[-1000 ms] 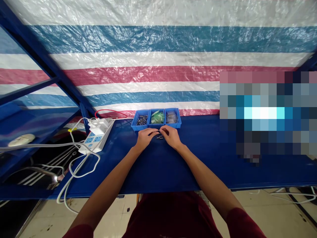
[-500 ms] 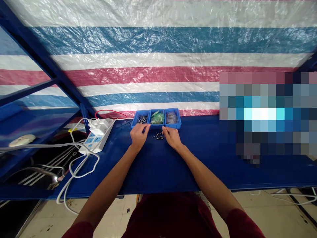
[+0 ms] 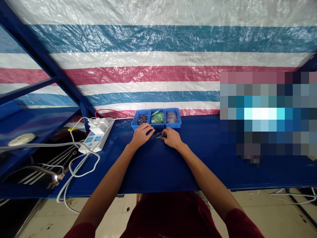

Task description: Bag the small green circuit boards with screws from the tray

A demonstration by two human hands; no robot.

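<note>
Several thin, shiny metal pieces [image 3: 157, 135], like small screws or pins, lie loose on the blue table between my hands. My right hand [image 3: 171, 137] is closed in a pinch at their right end, its fingertips on a thin metal piece partly hidden by the fingers. To the left of the pieces, my left hand [image 3: 143, 135] has its thumb and fingers apart and holds nothing visible. Just beyond the hands stand three joined blue bins: the left bin [image 3: 135, 123] has many small metal pieces, the middle bin [image 3: 157, 126] green packets, the right bin [image 3: 176, 125] clear plastic bags.
A white power strip [image 3: 99, 144] with plugged-in adapters and looping white cables [image 3: 71, 168] lies to the left on the blue table [image 3: 163, 172]. Behind it hangs a striped plastic sheet [image 3: 148, 76]. A blue metal frame [image 3: 49, 62] slants on the left. The right side is pixelated.
My left hand has moved slightly right and toward me, away from the bins, and its fingers have spread. My right hand has lowered its fingertips onto the metal pieces.
</note>
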